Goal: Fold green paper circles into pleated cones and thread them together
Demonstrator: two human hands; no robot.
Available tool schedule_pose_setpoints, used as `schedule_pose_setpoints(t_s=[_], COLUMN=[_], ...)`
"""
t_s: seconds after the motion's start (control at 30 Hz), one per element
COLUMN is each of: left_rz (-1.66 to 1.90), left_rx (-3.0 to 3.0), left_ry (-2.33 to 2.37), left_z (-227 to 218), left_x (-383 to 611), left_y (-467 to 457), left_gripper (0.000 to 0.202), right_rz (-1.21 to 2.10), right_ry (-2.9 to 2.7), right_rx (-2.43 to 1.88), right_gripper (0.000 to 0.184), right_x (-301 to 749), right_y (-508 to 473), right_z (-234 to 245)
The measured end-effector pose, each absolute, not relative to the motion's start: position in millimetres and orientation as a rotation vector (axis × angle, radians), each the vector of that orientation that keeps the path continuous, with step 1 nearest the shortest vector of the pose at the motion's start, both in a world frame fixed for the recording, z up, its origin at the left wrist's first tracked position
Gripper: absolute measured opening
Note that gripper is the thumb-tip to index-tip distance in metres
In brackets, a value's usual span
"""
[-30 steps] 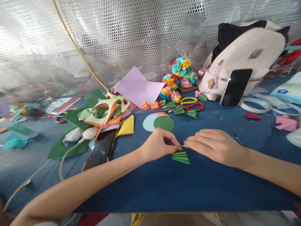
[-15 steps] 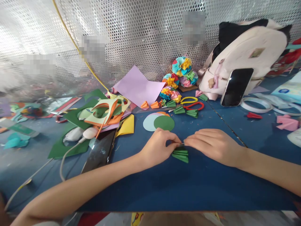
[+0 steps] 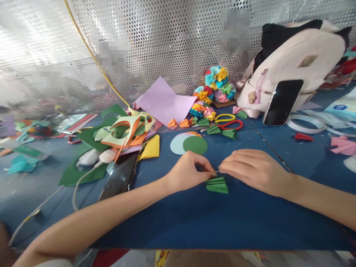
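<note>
Folded green paper (image 3: 217,185) shifted, pink backpack (image 3: 299,70) behind

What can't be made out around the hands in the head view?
Head view:
- Thin silvery tip: the left hand and right hand hide the rest, so its kind and grip are unclear.
- Green pleated paper piece: too small to tell whether it joins the tip.
- Perforated metal screen: pixelated patches blur parts of it.
- Red items: cut off by the right edge.
</note>
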State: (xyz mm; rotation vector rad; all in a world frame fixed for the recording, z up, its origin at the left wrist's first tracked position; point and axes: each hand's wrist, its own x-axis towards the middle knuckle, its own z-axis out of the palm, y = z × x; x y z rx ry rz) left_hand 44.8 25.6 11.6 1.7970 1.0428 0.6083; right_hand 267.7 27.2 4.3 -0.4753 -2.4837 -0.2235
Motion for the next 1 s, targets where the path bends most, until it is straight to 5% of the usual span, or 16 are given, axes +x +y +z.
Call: schedule_pose_setpoints(t_s=[0.47,1.0], left_rz=[0.607,0.835], left_rx=[1.756,2.360], left_ry=[1.094,1.102], left_z=[11,13], left_x=[44,49], left_y=[27,15], left_gripper=[0.011,0.025], right_rz=[-0.086,0.546], right_ry=[-2.452,-2.503], right_rx=[-0.470,-0.816], right_gripper=[0.015,0.014], right_x=[264,254], right_y=[25,21], right_z=[-3,-8])
